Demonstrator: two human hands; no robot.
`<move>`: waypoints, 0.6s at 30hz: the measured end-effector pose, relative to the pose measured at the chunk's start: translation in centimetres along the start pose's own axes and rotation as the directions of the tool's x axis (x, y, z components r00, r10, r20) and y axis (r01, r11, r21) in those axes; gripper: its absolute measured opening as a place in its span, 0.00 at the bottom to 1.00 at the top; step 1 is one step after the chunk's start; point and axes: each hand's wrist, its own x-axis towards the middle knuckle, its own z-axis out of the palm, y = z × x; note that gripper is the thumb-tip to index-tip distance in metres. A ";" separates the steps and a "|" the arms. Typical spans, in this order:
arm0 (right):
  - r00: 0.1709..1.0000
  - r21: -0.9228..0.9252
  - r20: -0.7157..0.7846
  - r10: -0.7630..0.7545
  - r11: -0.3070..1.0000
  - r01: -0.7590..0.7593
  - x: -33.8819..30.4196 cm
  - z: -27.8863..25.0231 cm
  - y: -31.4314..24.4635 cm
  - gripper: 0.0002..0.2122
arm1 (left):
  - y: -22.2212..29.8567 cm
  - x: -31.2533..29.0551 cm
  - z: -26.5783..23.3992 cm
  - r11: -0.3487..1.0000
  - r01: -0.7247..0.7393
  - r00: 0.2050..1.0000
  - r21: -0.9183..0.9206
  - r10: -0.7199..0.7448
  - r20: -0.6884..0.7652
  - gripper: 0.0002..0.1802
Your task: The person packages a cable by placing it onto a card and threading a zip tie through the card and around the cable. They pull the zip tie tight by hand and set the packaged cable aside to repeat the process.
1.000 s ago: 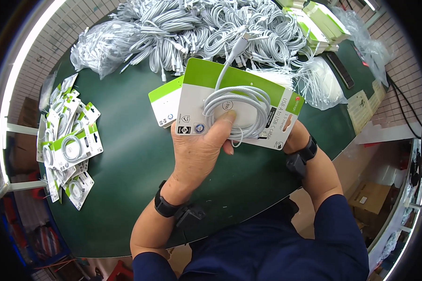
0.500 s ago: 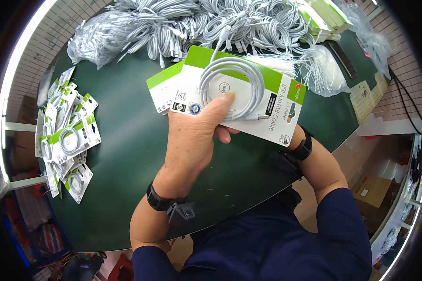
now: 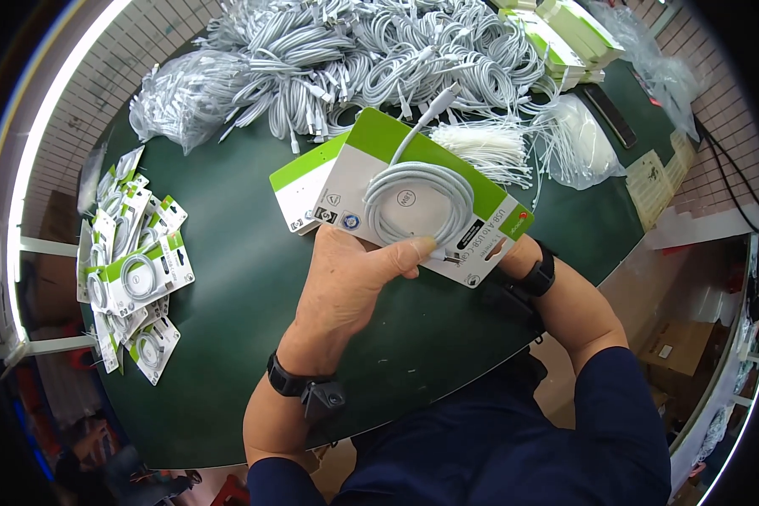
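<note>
A coiled light-grey USB cable (image 3: 462, 202) lies against a green-and-white packaging card (image 3: 346, 190), with one plug end sticking up past the card's top. My left hand (image 3: 341, 274) grips them, its thumb pressed on the bottom of the coil near the card's lower edge. Behind this card, to the left, shows part of another green-and-white card (image 3: 299, 202). My right hand (image 3: 521, 255) is mostly behind the front card at its right end; its fingers are hidden, so its grip does not show.
Carded cables (image 3: 143, 278) are piled on the left of the green table (image 3: 236, 363). A big heap of grey cables (image 3: 379, 59) spreads along the back, beside white zip ties (image 3: 485, 152), stacked cards (image 3: 578, 38) and a dark phone (image 3: 609, 115).
The front card has tilted and come lower, toward me. My left thumb has slid from the coil's middle to its lower edge. The upper plug end now leans further right.
</note>
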 end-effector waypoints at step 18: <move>0.963 -0.741 -0.215 -0.164 0.669 -0.052 3.0 -2.2 -4.6 0.07 | -1.5 0.3 0.3 0.985 -0.108 0.994 0.138 0.110 -0.009 0.14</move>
